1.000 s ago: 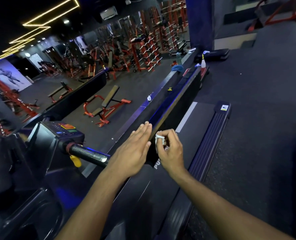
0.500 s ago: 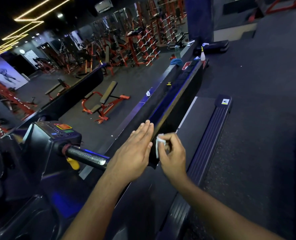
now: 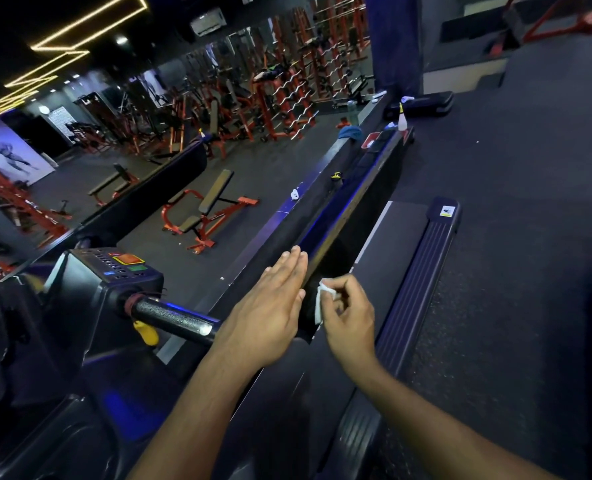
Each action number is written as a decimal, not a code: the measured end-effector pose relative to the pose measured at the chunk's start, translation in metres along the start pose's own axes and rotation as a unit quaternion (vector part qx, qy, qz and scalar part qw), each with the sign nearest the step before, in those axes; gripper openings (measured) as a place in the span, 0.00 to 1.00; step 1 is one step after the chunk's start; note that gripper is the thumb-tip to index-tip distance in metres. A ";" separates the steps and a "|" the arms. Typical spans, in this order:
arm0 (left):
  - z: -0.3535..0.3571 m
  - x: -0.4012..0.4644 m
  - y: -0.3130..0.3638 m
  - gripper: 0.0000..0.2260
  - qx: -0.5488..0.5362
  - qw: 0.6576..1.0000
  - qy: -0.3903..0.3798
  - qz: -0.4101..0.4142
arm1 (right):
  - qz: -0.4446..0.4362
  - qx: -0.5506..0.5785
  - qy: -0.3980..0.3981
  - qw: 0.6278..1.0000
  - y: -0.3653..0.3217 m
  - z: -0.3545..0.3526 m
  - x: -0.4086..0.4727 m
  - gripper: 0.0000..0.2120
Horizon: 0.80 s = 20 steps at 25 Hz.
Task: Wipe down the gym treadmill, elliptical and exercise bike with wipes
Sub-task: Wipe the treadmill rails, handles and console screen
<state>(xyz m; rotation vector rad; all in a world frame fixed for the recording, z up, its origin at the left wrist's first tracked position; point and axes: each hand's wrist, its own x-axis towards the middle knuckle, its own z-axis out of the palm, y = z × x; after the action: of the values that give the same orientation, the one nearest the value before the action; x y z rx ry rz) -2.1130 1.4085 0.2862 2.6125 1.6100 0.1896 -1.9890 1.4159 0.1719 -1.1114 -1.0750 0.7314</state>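
Here, left hand [image 3: 268, 308] flat, fingers straight, on ledge [image 3: 325, 216]; right hand [image 3: 348, 311] pinches wipe [image 3: 320, 303] beside it.

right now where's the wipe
In the head view the wipe sits low and just right of centre, pinched in the right hand, beside the flat left hand that rests on the dark ledge next to the treadmill belt.

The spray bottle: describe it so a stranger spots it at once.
Follow the long dark ledge running away from the hands to its far end. The spray bottle stands upright there, beside a red sign: white, with a yellow nozzle.
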 end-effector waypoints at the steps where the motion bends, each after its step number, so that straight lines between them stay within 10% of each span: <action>1: 0.000 0.000 0.001 0.25 0.002 1.000 -0.003 -0.001 | -0.022 -0.003 0.005 1.000 -0.007 0.001 0.011 0.04; 6: -0.003 -0.001 0.005 0.25 0.007 1.000 -0.002 -0.006 | 0.026 -0.001 0.055 0.998 0.008 -0.013 0.070 0.04; 10: 0.000 -0.001 0.002 0.25 0.012 1.000 0.001 -0.006 | 0.071 -0.052 -0.049 0.995 0.044 -0.040 0.027 0.06; 20: 0.009 0.036 0.009 0.26 0.008 1.000 0.011 0.008 | -0.012 -0.018 -0.033 0.999 0.044 -0.035 0.046 0.06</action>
<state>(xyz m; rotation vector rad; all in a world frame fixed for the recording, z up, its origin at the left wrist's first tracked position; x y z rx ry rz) -2.0876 1.4363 0.2810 2.6456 1.6029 0.2083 -1.9389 1.4589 0.1416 -1.1095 -1.1610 0.7359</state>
